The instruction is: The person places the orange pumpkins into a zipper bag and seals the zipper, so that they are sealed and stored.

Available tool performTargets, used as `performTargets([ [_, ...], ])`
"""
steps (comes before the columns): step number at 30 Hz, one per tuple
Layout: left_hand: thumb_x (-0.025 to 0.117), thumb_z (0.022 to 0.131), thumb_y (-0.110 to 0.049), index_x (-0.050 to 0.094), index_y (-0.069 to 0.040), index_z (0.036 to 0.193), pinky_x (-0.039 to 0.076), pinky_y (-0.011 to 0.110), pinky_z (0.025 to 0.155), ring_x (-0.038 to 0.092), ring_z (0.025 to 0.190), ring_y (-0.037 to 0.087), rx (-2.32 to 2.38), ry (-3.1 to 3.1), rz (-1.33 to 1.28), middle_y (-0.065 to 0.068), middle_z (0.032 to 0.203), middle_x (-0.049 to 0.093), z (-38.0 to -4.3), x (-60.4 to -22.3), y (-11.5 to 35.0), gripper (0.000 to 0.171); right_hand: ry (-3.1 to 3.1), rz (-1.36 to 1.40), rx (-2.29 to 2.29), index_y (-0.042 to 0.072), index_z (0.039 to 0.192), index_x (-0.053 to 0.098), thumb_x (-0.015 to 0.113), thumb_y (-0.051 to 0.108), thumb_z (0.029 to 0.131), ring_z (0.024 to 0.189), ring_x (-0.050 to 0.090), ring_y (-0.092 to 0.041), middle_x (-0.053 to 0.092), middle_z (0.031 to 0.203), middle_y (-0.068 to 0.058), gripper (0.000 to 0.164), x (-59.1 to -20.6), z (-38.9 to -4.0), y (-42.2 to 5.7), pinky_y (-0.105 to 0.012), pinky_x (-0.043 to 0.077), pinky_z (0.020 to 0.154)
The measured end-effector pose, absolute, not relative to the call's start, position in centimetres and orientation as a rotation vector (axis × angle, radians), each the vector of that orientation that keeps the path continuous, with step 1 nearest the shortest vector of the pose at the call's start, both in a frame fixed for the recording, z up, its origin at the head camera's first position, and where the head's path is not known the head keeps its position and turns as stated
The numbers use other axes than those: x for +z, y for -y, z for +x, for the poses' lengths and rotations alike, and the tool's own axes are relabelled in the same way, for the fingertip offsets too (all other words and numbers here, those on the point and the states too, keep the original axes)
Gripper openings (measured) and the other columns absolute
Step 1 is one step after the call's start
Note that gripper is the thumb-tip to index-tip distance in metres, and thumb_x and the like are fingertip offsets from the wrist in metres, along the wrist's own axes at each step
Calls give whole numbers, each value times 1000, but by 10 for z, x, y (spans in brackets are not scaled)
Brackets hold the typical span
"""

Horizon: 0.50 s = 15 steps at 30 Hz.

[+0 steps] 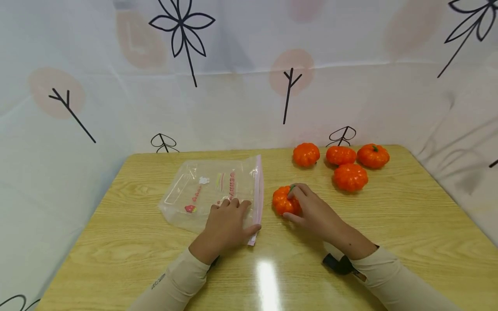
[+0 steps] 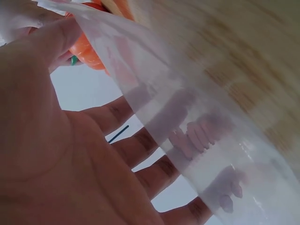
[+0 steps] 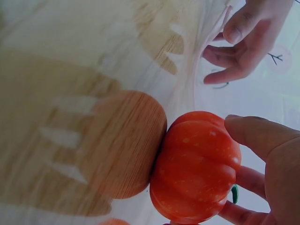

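A clear zip bag (image 1: 210,190) with a pink zip edge and small printed pictures lies flat left of centre. My left hand (image 1: 228,222) rests on it near the zip end, its fingers spread. In the left wrist view these fingers reach behind the edge of the clear film (image 2: 197,108). Just right of the zip edge, my right hand (image 1: 314,211) holds a small orange toy pumpkin (image 1: 282,199) with a green stem. The right wrist view shows the thumb on one side of the ribbed pumpkin (image 3: 194,164) and fingers by its stem; it appears to touch the tabletop.
Several more orange pumpkins stand at the back right: one alone (image 1: 306,154), the others grouped, with one in front (image 1: 350,177). Under them is a glossy wood-grain table (image 1: 389,242). A patterned white cloth (image 1: 241,99) hangs behind it.
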<state>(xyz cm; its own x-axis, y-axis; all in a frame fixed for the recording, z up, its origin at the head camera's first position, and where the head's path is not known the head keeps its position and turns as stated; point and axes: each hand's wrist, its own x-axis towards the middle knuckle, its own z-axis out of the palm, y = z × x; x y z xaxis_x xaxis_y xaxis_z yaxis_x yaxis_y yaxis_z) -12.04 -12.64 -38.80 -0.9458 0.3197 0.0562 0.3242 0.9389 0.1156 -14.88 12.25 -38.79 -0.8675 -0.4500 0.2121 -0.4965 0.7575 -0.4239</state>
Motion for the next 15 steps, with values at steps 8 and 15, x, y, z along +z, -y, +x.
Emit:
performTargets([
  [8,61,82,-71,56,-20,134,47,51,80,58,105,30,-132,3046,-523,9,108,61,-119,-391,125,73,2851,781,719,8,112,53,80,25,85,107,60,-28,52,129,-13,42,-391,-149,-123,-44,54,90],
  [15,63,81,-70,55,-21,131,46,50,78,56,104,29,-87,3027,-551,8,105,58,-118,-391,124,70,2845,782,714,8,111,52,80,24,84,108,60,-28,52,128,-11,42,-391,-149,-124,-45,54,89],
])
